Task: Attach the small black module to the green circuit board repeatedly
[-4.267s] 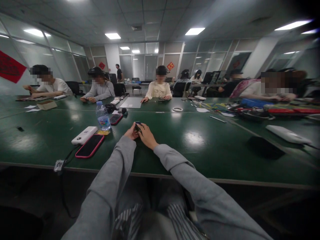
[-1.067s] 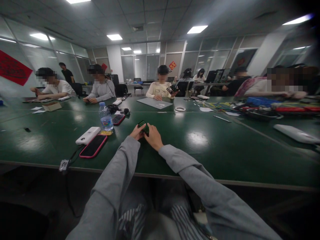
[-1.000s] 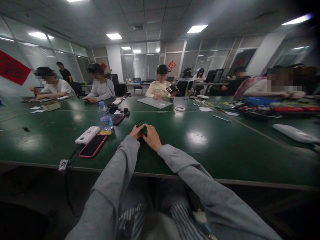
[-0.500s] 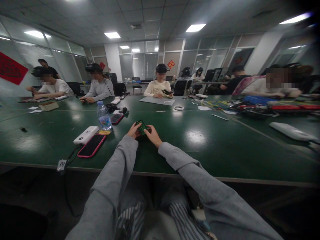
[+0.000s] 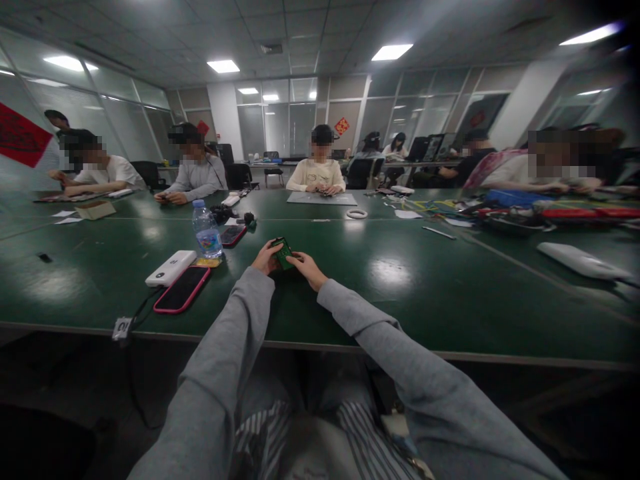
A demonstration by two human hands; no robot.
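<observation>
Above the green table, my left hand (image 5: 267, 258) grips a small green circuit board (image 5: 284, 256) by its left side, thumb lying over its face. The board has a dark frame-like edge at the top and is held tilted. My right hand (image 5: 309, 268) is closed at the board's right edge, thumb and fingertips pinching it. Fingers beneath the board are hidden, and its fine details are too small to read.
Left of my hands are a water bottle (image 5: 207, 231), a white power bank (image 5: 171, 269) with a cable and a pink-edged phone (image 5: 182, 289). A white ring (image 5: 355, 214) and a thin stick (image 5: 439, 233) lie farther right. A person (image 5: 317, 170) sits opposite.
My right hand has shifted slightly on the board, which stays in both hands. The person opposite has lowered a dark item toward the grey sheet.
</observation>
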